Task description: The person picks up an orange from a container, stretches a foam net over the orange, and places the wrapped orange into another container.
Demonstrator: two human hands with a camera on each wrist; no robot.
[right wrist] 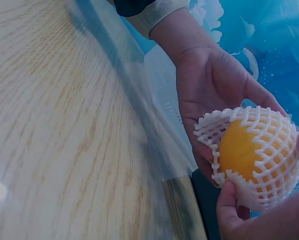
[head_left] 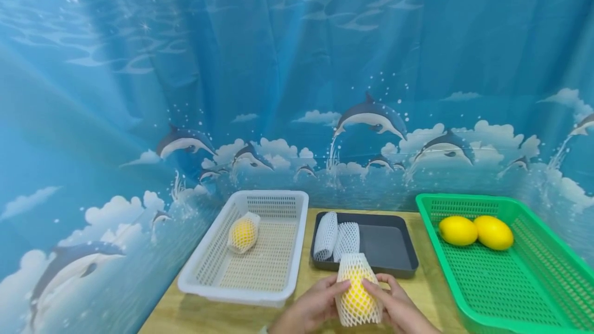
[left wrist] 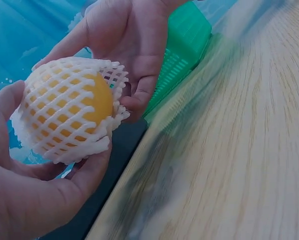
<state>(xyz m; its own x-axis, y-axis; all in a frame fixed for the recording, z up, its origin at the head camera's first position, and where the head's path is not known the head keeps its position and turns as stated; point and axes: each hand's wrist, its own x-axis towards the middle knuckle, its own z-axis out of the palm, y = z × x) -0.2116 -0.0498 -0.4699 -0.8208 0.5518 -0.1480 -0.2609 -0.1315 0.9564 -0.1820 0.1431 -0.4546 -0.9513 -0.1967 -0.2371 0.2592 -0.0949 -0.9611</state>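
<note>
Both hands hold a yellow oval fruit [head_left: 358, 293] inside a white foam net sleeve [head_left: 351, 263], above the table's front part. My left hand [head_left: 314, 304] grips its left side, thumb on the front. My right hand [head_left: 400, 303] grips the right side, its thumb also on the net. The net's upper end stands up past the fruit. In the right wrist view, bare fruit [right wrist: 235, 150] shows at the net's open end, where the fingers pinch the edge. Just behind is a dark grey tray [head_left: 387, 244] with two white foam nets [head_left: 326, 236] at its left.
A white basket [head_left: 290, 272] stands on the left, holding one netted yellow fruit [head_left: 243, 233]. On the right, a green basket [head_left: 492, 282] holds two bare yellow fruits [head_left: 494, 232]. All stand on a wooden table [head_left: 209, 316] before a blue dolphin-print curtain [head_left: 287, 66].
</note>
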